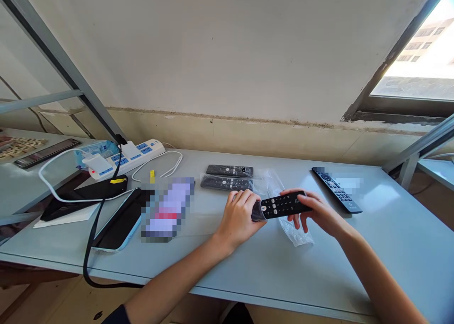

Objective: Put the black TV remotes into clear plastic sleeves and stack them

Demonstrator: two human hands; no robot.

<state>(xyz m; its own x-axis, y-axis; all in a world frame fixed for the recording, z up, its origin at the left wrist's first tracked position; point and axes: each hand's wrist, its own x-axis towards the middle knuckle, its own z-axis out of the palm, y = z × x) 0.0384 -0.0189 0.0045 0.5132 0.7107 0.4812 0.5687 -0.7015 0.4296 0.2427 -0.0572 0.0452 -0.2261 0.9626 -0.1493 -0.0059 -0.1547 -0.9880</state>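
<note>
A black remote control is held above the table between both hands, lying nearly sideways. My left hand is closed around its left end, where a greyish translucent sleeve covers that part. The rest of the remote is bare. My right hand grips the right end with thumb and fingers. Beneath and behind my right hand lies a clear plastic bag, crumpled on the table. Just beyond my left hand rest two more remotes: a wrapped remote in front and another dark remote behind it.
Another black remote lies at the right on the pale table. To the left are a phone with a lit screen, a dark-screened phone, a black pouch, a white power strip and a black strap.
</note>
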